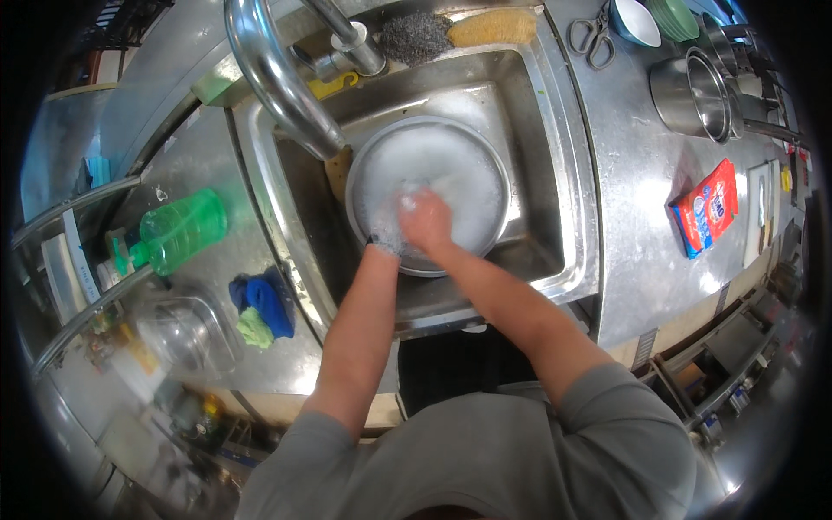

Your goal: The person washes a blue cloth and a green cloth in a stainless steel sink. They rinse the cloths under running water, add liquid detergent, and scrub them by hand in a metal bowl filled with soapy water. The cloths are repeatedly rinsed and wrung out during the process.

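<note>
A round metal basin (502, 162) full of white suds (435, 153) stands in the stainless-steel sink (551, 214). Both hands are over its near side, among the foam. My left hand (388, 237) is sunk in suds past the wrist, which wears a dark band; its fingers are hidden. Just right of it, my right hand (427, 219) is curled, with foam by the fingers. It is blurred, and I cannot make out anything held. Above the basin's far left rim hangs the curved steel faucet (279, 84).
A steel-wool scourer (416, 38) and a tan scrubbing pad (494, 28) lie behind the sink. Left are a green plastic bottle (185, 229) and a blue cloth (270, 307). The right counter holds scissors (593, 38), steel pots (682, 94) and a red OMO detergent packet (707, 207).
</note>
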`<action>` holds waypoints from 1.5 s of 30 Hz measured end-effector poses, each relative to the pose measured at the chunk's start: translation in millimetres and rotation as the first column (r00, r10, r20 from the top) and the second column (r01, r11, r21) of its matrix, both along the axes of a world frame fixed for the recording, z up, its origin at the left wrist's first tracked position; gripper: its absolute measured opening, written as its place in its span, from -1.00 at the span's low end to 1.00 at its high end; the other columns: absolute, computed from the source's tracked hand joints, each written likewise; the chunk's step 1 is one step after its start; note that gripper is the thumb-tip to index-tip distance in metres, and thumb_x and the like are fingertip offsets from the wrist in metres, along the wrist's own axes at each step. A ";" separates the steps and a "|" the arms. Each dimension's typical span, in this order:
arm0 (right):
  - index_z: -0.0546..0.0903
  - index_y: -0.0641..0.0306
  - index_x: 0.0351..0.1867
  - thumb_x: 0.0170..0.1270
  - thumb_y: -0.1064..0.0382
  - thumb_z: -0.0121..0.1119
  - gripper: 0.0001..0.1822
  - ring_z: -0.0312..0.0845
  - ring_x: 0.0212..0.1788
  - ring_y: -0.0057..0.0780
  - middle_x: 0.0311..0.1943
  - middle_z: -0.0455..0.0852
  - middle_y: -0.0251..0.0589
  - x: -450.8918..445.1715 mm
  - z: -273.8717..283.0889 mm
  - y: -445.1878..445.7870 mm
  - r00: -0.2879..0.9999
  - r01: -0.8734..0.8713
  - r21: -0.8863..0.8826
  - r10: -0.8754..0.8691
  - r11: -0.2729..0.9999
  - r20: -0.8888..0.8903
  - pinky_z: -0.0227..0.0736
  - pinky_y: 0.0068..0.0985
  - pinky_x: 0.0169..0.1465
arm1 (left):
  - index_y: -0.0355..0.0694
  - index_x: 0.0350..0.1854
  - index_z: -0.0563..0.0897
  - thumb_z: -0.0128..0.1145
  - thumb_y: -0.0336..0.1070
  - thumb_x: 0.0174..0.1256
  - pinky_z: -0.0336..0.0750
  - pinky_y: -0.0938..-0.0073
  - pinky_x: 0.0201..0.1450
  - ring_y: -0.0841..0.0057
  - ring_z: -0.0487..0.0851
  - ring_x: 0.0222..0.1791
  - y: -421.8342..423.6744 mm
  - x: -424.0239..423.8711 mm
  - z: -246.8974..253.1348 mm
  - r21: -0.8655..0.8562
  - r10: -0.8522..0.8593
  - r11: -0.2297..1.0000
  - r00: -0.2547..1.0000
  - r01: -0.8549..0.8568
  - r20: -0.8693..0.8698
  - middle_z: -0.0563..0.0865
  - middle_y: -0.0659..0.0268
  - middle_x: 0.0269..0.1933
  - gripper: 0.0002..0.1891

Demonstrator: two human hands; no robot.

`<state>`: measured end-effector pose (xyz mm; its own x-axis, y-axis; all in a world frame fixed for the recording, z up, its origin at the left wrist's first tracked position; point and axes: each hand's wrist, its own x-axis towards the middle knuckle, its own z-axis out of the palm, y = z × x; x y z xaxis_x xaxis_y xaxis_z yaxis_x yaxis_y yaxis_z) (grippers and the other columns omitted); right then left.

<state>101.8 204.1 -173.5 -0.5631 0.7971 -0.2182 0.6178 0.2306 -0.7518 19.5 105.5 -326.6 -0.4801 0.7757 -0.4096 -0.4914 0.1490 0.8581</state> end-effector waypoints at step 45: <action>0.69 0.25 -0.18 0.40 0.17 0.05 -0.75 0.59 0.09 0.10 0.14 0.61 0.06 29.7 -64.1 90.2 0.749 -0.641 0.095 0.592 0.762 0.299 0.48 0.00 0.16 | -0.20 0.15 0.58 0.09 -0.12 0.50 0.52 0.21 0.17 0.34 0.62 0.15 23.3 -11.5 78.1 -0.687 0.376 0.704 0.915 -0.180 0.146 0.68 0.22 0.12 -0.67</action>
